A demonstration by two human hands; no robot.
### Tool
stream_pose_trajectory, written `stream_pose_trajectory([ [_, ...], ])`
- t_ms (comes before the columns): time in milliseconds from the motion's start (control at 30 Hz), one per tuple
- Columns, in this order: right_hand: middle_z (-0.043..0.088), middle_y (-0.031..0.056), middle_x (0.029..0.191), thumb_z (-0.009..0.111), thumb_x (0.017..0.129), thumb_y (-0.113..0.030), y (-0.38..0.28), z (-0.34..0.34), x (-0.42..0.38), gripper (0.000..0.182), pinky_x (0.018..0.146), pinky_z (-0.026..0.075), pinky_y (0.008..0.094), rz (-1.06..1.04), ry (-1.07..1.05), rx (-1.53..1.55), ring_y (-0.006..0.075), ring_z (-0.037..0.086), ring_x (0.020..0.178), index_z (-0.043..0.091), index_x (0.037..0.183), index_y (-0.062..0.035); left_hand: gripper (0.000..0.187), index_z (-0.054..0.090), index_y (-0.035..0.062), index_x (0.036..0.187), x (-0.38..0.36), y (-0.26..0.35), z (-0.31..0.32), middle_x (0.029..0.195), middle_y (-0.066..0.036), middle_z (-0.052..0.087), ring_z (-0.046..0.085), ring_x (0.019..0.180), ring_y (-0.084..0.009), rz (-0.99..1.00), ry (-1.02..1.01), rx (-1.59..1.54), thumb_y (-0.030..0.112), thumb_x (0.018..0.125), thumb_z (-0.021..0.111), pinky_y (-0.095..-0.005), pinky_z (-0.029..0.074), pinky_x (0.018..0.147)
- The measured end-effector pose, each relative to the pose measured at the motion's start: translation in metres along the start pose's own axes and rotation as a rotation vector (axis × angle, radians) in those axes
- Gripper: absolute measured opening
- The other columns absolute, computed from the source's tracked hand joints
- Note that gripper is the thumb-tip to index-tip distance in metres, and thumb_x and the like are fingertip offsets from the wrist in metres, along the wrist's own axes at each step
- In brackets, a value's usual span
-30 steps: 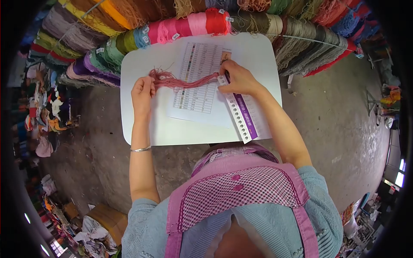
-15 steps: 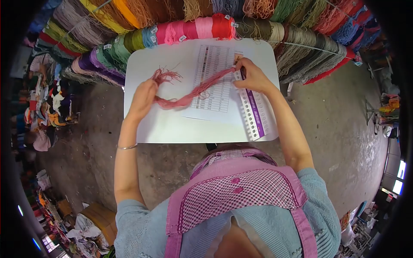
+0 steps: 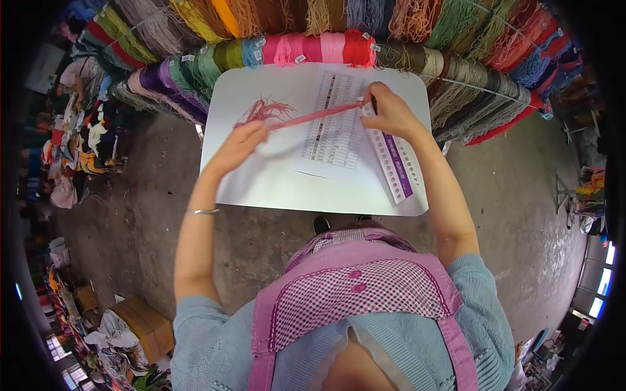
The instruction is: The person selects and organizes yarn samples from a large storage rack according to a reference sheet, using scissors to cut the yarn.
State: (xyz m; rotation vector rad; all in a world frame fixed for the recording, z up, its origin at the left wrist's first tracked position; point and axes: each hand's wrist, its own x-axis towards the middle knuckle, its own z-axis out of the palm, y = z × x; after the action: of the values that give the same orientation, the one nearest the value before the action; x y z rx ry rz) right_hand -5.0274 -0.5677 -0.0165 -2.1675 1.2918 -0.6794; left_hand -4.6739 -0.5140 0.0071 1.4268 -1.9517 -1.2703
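Observation:
A bundle of dusty-pink yarn [image 3: 313,116] is stretched taut above the white table [image 3: 261,189]. My left hand [image 3: 242,144] pinches it near its frayed loose end [image 3: 264,108]. My right hand [image 3: 390,112] grips the other end at the top of a white strip with a row of holes and a purple band [image 3: 395,161]. Under the yarn lies a printed colour chart sheet [image 3: 332,130].
Racks of yarn skeins in many colours [image 3: 313,49] hang along the far edge of the table and to both sides. Heaps of yarn and cloth [image 3: 72,143] lie on the concrete floor at the left. A cardboard box [image 3: 140,322] sits lower left.
The yarn has gone from slack on the sheet to pulled straight and lifted. My left hand moved right and up, raised off the table; my right hand stayed at the strip's top.

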Motion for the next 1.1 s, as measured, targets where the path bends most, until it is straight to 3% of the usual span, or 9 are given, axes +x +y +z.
stream_pose_trajectory([
  [200,0.055,0.0171,0.093,0.069,0.059,-0.020,0.001,0.010,0.006,0.037,0.078,0.045,0.0356,0.044,-0.015,0.058,0.0320,0.055,0.090,0.053,0.087,-0.0022,0.022,0.049,0.0037,0.079,-0.074,-0.003,-0.082,0.074,0.001,0.045,0.041,0.071,-0.0081,-0.196,0.092,0.164,0.018,0.094,0.043,-0.0225,0.036,0.064],
  [533,0.056,0.0170,0.091,0.070,0.058,-0.018,0.014,0.040,0.013,0.036,0.079,0.044,0.0368,0.102,0.033,-0.101,0.0328,0.053,0.093,0.054,0.087,-0.0027,0.023,0.049,0.0019,0.081,-0.138,-0.062,-0.166,0.075,-0.003,0.045,0.043,0.073,-0.0113,-0.142,0.440,0.467,0.020,0.095,0.045,-0.0242,0.038,0.067],
  [600,0.056,0.0172,0.091,0.069,0.059,-0.017,0.014,0.044,0.013,0.035,0.078,0.044,0.0374,0.083,0.046,-0.078,0.0331,0.053,0.092,0.053,0.086,-0.0026,0.012,0.059,0.0041,0.089,-0.133,-0.062,-0.158,0.083,-0.010,0.055,0.053,0.082,-0.0231,-0.119,0.567,0.704,0.015,0.085,0.057,-0.0315,0.043,0.073],
  [667,0.055,0.0173,0.091,0.069,0.059,-0.016,0.018,0.044,0.010,0.034,0.078,0.044,0.0379,0.088,0.068,-0.061,0.0334,0.052,0.092,0.052,0.086,-0.0025,0.025,0.064,0.0077,0.097,-0.111,-0.045,-0.134,0.095,-0.011,0.060,0.055,0.091,-0.0303,0.120,0.610,0.999,0.010,0.072,0.067,-0.0384,0.045,0.078],
  [733,0.054,0.0178,0.092,0.068,0.061,-0.015,0.022,0.048,0.007,0.033,0.078,0.044,0.0381,-0.028,0.107,-0.073,0.0339,0.052,0.092,0.052,0.087,-0.0023,0.030,0.064,0.0092,0.101,-0.070,-0.034,-0.097,0.097,-0.011,0.059,0.055,0.091,-0.0302,0.320,0.567,0.854,0.010,0.071,0.069,-0.0388,0.045,0.079],
  [800,0.053,0.0181,0.092,0.068,0.061,-0.014,0.022,0.049,0.005,0.034,0.079,0.043,0.0383,-0.020,0.121,-0.062,0.0347,0.052,0.092,0.051,0.088,-0.0022,0.031,0.064,0.0084,0.102,-0.030,-0.015,-0.043,0.096,-0.011,0.059,0.056,0.090,-0.0269,0.253,0.432,0.418,0.009,0.072,0.069,-0.0372,0.046,0.077],
  [933,0.053,0.0177,0.093,0.068,0.062,-0.013,0.026,0.053,0.002,0.034,0.080,0.042,0.0386,-0.099,0.155,-0.027,0.0352,0.051,0.091,0.050,0.090,-0.0020,0.024,0.065,0.0066,0.097,0.047,-0.040,0.034,0.093,-0.011,0.059,0.056,0.085,-0.0234,0.295,0.393,0.343,0.011,0.073,0.068,-0.0333,0.047,0.068],
  [1000,0.053,0.0174,0.093,0.069,0.062,-0.014,0.035,0.056,0.001,0.034,0.079,0.042,0.0384,-0.126,0.161,0.032,0.0347,0.052,0.091,0.050,0.089,-0.0019,0.023,0.065,0.0060,0.095,0.070,-0.047,0.045,0.090,-0.010,0.059,0.057,0.081,-0.0226,0.278,0.399,0.390,0.012,0.073,0.068,-0.0317,0.046,0.065],
  [1100,0.053,0.0177,0.095,0.069,0.063,-0.015,0.039,0.057,-0.001,0.035,0.081,0.043,0.0383,-0.135,0.182,0.056,0.0344,0.052,0.093,0.052,0.090,-0.0019,0.013,0.064,0.0044,0.089,0.079,-0.056,0.032,0.073,-0.004,0.058,0.054,0.068,-0.0149,0.267,0.403,0.039,0.011,0.079,0.066,-0.0272,0.044,0.062],
])
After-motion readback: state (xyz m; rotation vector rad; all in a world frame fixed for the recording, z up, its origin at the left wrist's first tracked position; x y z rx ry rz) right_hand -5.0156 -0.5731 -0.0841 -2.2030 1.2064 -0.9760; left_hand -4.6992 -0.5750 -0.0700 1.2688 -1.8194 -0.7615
